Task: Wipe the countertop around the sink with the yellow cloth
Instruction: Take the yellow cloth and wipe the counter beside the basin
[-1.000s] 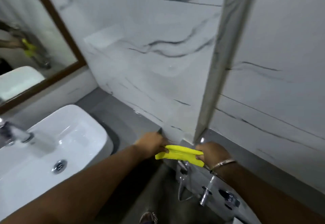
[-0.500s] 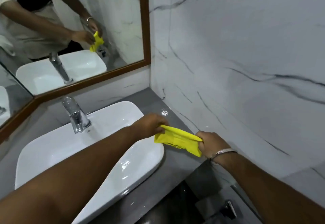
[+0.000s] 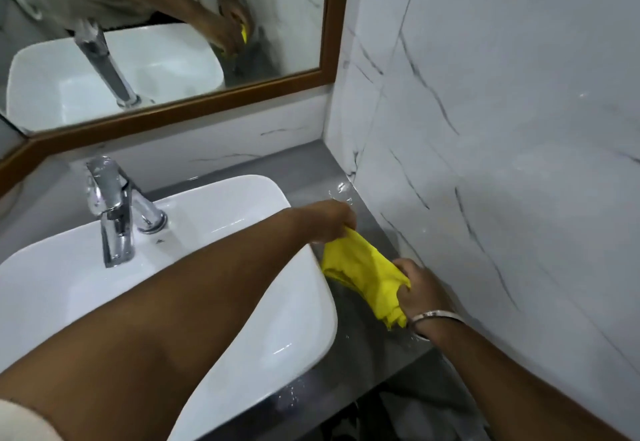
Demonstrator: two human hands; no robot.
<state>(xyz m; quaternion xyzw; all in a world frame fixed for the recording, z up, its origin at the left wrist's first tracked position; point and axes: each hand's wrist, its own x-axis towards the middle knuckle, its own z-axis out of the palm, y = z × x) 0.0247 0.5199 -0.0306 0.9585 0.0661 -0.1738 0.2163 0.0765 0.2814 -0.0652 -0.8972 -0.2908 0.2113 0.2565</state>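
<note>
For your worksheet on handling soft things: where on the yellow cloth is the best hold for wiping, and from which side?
Probably the two bunched ends of the yellow cloth, from above. The left hand pinches the far end, the right hand the near; the slack middle sags toward the grey countertop.

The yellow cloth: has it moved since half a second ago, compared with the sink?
Yes. The yellow cloth has come down beside the right edge of the sink, closer to the grey countertop; earlier it was held higher.
</note>
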